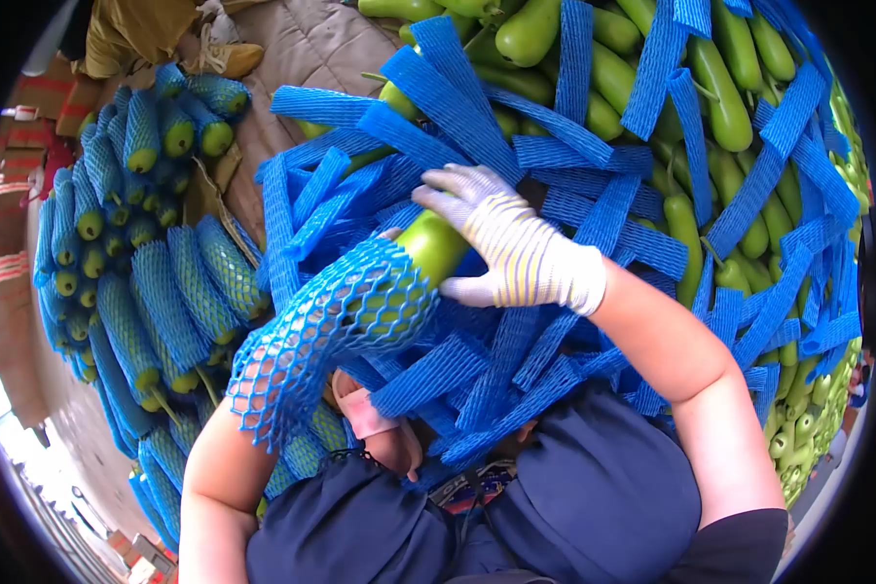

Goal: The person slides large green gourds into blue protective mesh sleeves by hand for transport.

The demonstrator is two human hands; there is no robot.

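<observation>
A green bottle gourd (432, 241) is in front of me, its rounded bare end pointing up and right. A blue foam net sleeve (375, 277) is stretched over the rest of it and back over my left wrist and forearm. My left hand (311, 307) is inside this sleeve, gripping the gourd; most of its fingers are hidden by netting and gourd. My right hand (511, 238), in a white glove with yellow and grey stripes, cups the gourd's bare end, fingers above and thumb below.
Loose blue foam net sleeves (438, 375) lie around the gourd and over a pile of bare green gourds (730, 107). Netted gourds (170, 292) are stacked at left. Cardboard boxes (44, 92) stand at far left. Another person's shoe (229, 56) is at top left.
</observation>
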